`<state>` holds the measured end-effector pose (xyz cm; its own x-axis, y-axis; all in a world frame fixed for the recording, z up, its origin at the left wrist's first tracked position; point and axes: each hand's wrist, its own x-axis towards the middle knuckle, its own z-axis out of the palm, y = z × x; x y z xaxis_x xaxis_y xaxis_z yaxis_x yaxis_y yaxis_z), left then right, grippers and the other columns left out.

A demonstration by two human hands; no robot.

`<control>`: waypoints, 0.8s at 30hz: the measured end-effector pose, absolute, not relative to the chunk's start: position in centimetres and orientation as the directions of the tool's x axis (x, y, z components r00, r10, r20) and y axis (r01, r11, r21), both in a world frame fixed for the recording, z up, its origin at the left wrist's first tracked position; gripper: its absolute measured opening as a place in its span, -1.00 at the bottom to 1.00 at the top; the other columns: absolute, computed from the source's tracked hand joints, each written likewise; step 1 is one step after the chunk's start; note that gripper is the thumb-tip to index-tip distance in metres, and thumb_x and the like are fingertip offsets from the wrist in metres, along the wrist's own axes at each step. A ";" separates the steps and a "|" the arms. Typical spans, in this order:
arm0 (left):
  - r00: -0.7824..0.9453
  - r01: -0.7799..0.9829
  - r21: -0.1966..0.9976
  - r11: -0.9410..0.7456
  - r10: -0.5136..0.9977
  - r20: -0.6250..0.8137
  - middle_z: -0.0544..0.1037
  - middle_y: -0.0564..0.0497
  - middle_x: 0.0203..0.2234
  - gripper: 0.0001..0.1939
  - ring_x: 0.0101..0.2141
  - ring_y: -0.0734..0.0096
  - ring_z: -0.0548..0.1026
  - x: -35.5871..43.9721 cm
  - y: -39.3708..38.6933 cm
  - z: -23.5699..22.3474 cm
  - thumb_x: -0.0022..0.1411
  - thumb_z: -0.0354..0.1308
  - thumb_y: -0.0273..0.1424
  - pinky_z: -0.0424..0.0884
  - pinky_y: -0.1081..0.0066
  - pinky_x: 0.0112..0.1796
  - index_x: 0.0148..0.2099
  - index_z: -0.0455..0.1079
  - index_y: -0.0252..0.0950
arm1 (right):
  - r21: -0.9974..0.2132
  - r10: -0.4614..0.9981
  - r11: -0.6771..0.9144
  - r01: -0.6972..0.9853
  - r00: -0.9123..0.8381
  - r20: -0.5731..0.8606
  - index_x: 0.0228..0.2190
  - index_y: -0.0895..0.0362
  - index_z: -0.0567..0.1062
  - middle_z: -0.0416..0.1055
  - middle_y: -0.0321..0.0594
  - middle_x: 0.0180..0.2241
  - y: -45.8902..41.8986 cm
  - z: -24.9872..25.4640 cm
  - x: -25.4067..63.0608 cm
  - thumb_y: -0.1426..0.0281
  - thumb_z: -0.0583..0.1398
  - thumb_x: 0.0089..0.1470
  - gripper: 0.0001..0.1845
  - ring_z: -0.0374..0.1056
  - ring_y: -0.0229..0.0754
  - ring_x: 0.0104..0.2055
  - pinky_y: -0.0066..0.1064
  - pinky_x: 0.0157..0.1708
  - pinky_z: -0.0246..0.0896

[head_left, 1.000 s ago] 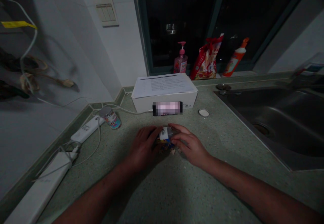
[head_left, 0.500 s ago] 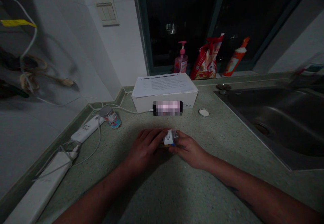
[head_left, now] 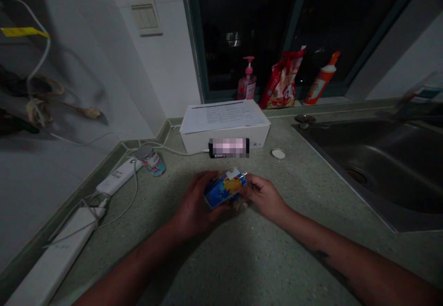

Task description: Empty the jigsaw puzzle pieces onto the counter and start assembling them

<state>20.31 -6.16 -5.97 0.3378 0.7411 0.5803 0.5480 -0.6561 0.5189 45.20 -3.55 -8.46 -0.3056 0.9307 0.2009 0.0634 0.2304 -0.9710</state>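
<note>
A clear jar with a blue label and a yellow picture (head_left: 221, 190) lies tilted between my hands over the counter. My left hand (head_left: 195, 204) curves round its left end, the thumb passing along the near side. Fingers of my right hand (head_left: 265, 197) grip the right end, where shiny clear edges show. Some small light-brown bits (head_left: 240, 203) show just below that end; whether they are inside the jar or outside, I cannot tell. Beyond my right hand, a round metal-rimmed lid with a white inside (head_left: 278, 154) lies on the counter.
A white box (head_left: 224, 126) stands at the back with a phone (head_left: 229, 148) leaning on it. To the left are another jar (head_left: 152, 161), a power strip (head_left: 117, 177) and cables. At right is a steel sink (head_left: 363, 195).
The jar has turned so its blue label faces me instead of the white one. My left hand has gone from lying over it to holding its left end.
</note>
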 end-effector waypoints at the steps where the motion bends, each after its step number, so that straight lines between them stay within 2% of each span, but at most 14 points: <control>1: 0.330 0.545 0.521 -0.657 0.739 0.587 0.50 -0.25 0.12 -0.23 0.07 -0.06 0.60 20.3 -6.2 -5.8 0.25 0.44 -0.37 0.67 -0.10 -0.02 0.40 0.19 -0.12 | -0.974 0.937 0.214 0.078 -0.297 0.182 -0.15 0.04 0.65 0.66 -0.14 -0.20 -3.4 -8.5 45.3 0.00 0.35 0.24 -0.62 0.62 -0.01 -0.16 -0.16 -0.14 0.62; 3: 0.310 0.543 0.526 -0.655 0.738 0.599 0.52 -0.22 0.09 -0.29 0.04 -0.03 0.60 20.3 -6.1 -5.6 0.28 0.40 -0.42 0.68 -0.10 -0.04 0.37 0.20 -0.10 | -0.975 0.944 0.207 0.083 -0.280 0.176 -0.16 0.03 0.66 0.66 -0.14 -0.19 -3.3 -8.4 45.4 0.04 0.36 0.24 -0.66 0.62 0.01 -0.13 -0.14 -0.10 0.62; 7: 0.302 0.537 0.495 -0.683 0.704 0.643 0.51 -0.21 0.10 -0.40 0.08 0.00 0.58 20.4 -5.7 -5.7 0.32 0.32 -0.51 0.66 -0.11 0.02 0.32 0.25 -0.13 | -0.963 0.927 0.268 -0.010 -0.270 0.261 -0.18 0.00 0.69 0.60 -0.09 0.08 -3.2 -8.2 45.2 0.05 0.40 0.18 -0.68 0.58 0.03 0.07 -0.11 0.08 0.55; 10: 0.295 0.548 0.479 -0.685 0.694 0.656 0.50 -0.21 0.13 -0.41 0.11 -0.01 0.57 20.4 -5.6 -5.9 0.32 0.33 -0.49 0.64 -0.11 0.05 0.31 0.26 -0.14 | -0.956 0.920 0.292 -0.005 -0.271 0.282 -0.23 -0.01 0.69 0.54 -0.11 0.18 -3.2 -8.1 45.1 0.04 0.41 0.18 -0.69 0.53 0.02 0.16 -0.09 0.14 0.51; 17: 0.307 0.570 0.517 -0.638 0.749 0.587 0.58 -0.24 0.08 -0.39 0.00 -0.04 0.65 19.7 -5.2 -6.4 0.42 0.27 -0.44 0.72 -0.11 -0.11 0.41 0.19 -0.10 | -0.928 0.909 0.364 0.084 -0.249 0.334 -0.26 -0.04 0.70 0.52 -0.13 0.22 -2.9 -8.3 45.6 0.21 0.42 0.16 -0.87 0.44 0.08 0.28 0.04 0.27 0.37; 24: 0.299 0.576 0.475 -0.665 0.712 0.635 0.53 -0.24 0.10 -0.44 0.08 -0.06 0.58 19.8 -5.2 -6.3 0.39 0.31 -0.40 0.67 -0.19 0.01 0.35 0.26 -0.09 | -0.912 0.881 0.396 0.108 -0.325 0.344 -0.18 -0.03 0.70 0.55 -0.12 0.16 -3.0 -8.2 45.5 0.19 0.33 0.28 -0.83 0.47 0.06 0.24 -0.01 0.23 0.43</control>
